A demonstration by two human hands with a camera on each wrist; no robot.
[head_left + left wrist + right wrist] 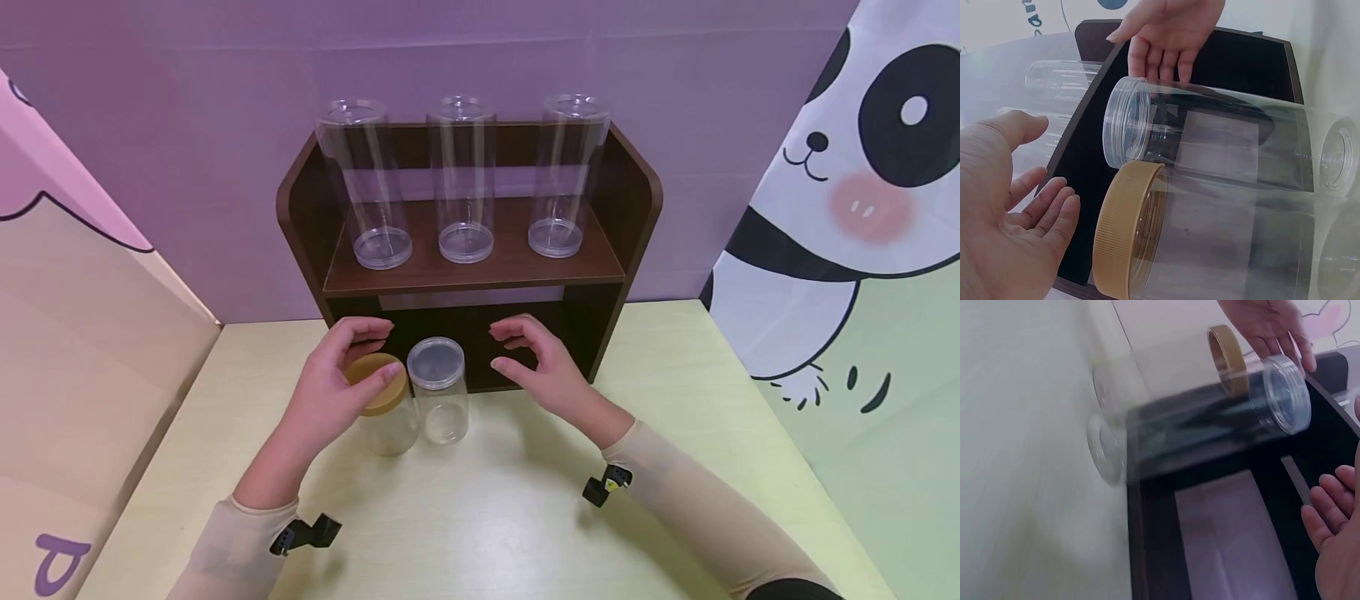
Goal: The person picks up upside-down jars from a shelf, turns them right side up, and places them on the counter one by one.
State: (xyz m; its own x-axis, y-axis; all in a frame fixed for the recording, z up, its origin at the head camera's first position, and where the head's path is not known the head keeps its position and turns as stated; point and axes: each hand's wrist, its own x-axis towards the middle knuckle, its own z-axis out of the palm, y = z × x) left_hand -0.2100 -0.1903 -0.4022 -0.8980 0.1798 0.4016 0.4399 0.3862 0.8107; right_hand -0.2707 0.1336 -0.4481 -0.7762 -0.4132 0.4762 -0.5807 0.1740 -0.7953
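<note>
In the head view, a tan-lidded jar (392, 423) is seen beside the loosely curved, empty left hand (333, 387), apart from the likewise empty, curved right hand (551, 375). From the left wrist, a gap is shown before its lid (1116, 231); from the right, the shelf's edge (1137, 550).

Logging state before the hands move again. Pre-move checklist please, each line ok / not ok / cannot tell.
1. Left hand free: ok. It holds nothing; the left wrist view shows a gap between its fingers and the tan-lidded jar.
2. Right hand free: ok. It holds nothing and is apart from the clear-lidded jar.
3. Grip on a jar: not ok. Neither hand holds one.
4. Both jars upright on the table: ok. They stand side by side before the brown shelf unit.
5. Lids screwed tight: cannot tell. Both are on.
6. Gap between the two jars: cannot tell. They stand very close.
</note>
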